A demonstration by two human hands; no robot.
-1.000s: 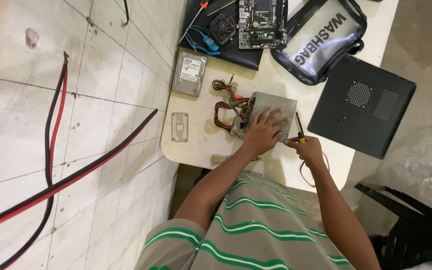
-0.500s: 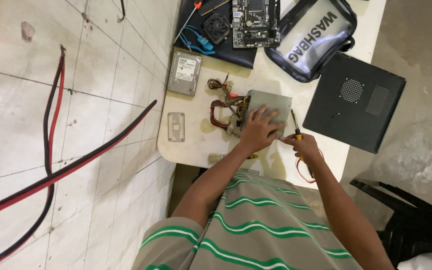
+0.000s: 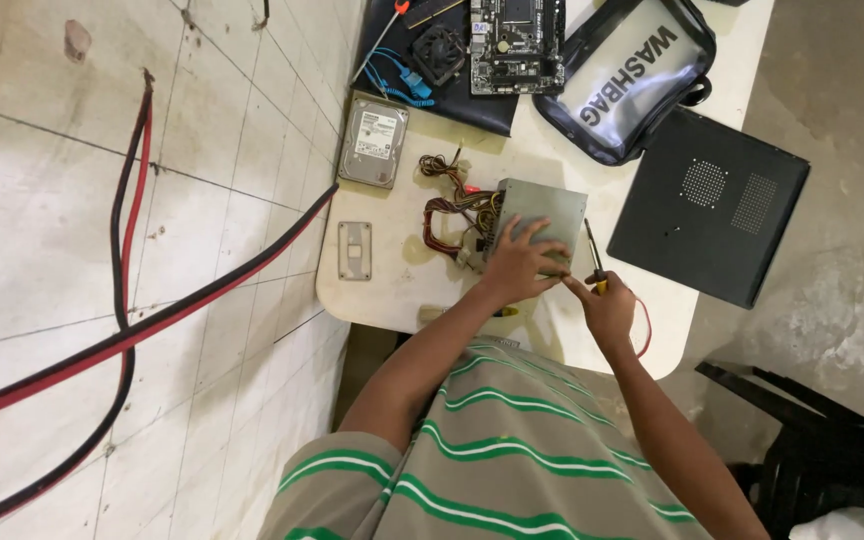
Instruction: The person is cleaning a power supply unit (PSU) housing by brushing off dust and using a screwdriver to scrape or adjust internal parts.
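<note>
A grey metal power supply box (image 3: pixel 547 205) lies on the pale table (image 3: pixel 392 290), with a bundle of coloured wires (image 3: pixel 452 215) trailing from its left side. My left hand (image 3: pixel 522 262) presses flat on the near part of the box. My right hand (image 3: pixel 607 305) grips a screwdriver (image 3: pixel 593 258) with a yellow handle, its shaft pointing away from me along the box's right edge.
On the table are a hard drive (image 3: pixel 375 143), a small grey plate (image 3: pixel 354 250), a motherboard (image 3: pixel 517 45) and cooler fan (image 3: pixel 439 50) on a dark mat, a clear zip bag (image 3: pixel 632 75) and a black case panel (image 3: pixel 712 205). Red and black cables (image 3: pixel 132 330) cross the tiled floor. A black chair (image 3: pixel 812 450) stands at right.
Both hands have stayed on the box and the screwdriver; the view has shifted slightly, with the scene sitting a little lower in the frame.
</note>
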